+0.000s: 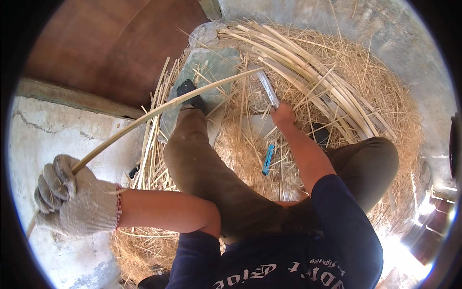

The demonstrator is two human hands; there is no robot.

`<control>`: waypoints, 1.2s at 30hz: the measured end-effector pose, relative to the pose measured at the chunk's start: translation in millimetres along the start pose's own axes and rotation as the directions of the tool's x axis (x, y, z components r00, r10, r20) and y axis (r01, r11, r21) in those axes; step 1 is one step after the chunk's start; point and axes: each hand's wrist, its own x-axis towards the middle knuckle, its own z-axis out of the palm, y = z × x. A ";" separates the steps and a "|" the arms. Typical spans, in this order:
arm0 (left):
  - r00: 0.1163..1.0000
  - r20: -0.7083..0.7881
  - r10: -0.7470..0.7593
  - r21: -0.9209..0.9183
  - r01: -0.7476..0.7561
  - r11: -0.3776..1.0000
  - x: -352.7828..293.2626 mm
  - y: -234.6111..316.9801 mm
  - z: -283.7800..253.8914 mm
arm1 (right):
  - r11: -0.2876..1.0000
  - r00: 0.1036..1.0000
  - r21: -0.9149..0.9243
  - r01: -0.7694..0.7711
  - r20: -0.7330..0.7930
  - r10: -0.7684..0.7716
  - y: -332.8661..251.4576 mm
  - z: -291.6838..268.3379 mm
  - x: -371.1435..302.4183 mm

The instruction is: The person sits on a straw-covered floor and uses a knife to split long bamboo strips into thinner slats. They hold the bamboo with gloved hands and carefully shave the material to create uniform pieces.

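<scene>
Left hand (pixel 72 200): gloved, closed around a long pale strip (pixel 144 117)
Right hand (pixel 284 115): bare, gripping a metal tool (pixel 268 89)
Strip's reach: above the left foot (pixel 185 86), far edge by the tool's tip
Room: gap between left leg (pixel 192 139) and right forearm (pixel 308 150), containing a blue cutter (pixel 268 159)

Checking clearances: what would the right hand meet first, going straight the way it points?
Likely the long pale strip, its end showing at the tip of the silvery tool; depth is unclear.

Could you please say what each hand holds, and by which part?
Left hand: a long pale strip, gripped along its lower-left stretch. Right hand: a metal-bladed tool, by its near end.
</scene>
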 end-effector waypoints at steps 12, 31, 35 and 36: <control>0.979 -0.089 0.182 0.111 -0.172 0.979 -7.0 24.6 -35.3 | 0.826 0.854 -0.369 0.427 -0.136 -0.502 43.1 -14.6 -70.7; 0.990 0.100 0.097 0.094 -0.107 0.990 -8.1 40.8 -50.9 | 0.984 0.992 -0.168 0.067 -0.093 -0.083 44.5 4.5 -63.2; 0.990 0.086 0.108 0.107 -0.117 0.987 -8.0 42.2 -50.6 | 0.978 0.988 -0.178 0.108 -0.086 -0.124 52.2 5.1 -55.4; 0.990 0.085 0.111 0.108 -0.120 0.987 -7.4 43.1 -50.1 | 0.970 0.985 -0.205 0.129 -0.084 -0.149 52.4 4.9 -54.2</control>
